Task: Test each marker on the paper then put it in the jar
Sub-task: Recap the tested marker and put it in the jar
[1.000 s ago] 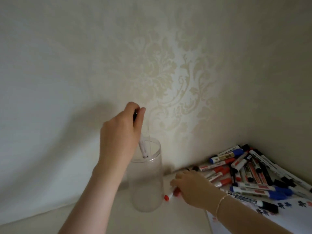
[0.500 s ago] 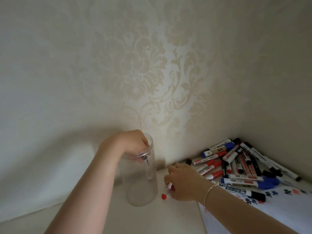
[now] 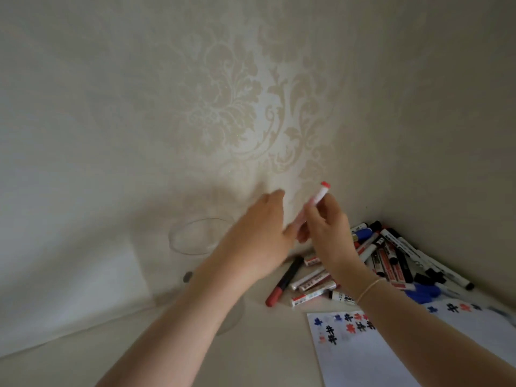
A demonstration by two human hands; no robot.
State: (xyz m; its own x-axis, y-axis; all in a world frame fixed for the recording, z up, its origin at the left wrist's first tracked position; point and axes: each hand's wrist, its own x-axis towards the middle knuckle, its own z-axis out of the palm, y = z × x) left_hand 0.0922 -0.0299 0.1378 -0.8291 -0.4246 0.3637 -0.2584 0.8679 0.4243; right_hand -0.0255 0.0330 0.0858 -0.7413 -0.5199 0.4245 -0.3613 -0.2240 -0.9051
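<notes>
Presently: right hand (image 3: 326,233) grips white red-ended marker (image 3: 317,201), raised, tilted | left hand (image 3: 259,236) meets its lower end, grip unclear | clear plastic jar (image 3: 195,236) left, behind forearm | marked white paper (image 3: 363,356) lower right.

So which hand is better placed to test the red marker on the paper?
The right hand: it already holds the red marker, and the paper lies on its side. The left hand only meets the marker's lower end.
</notes>
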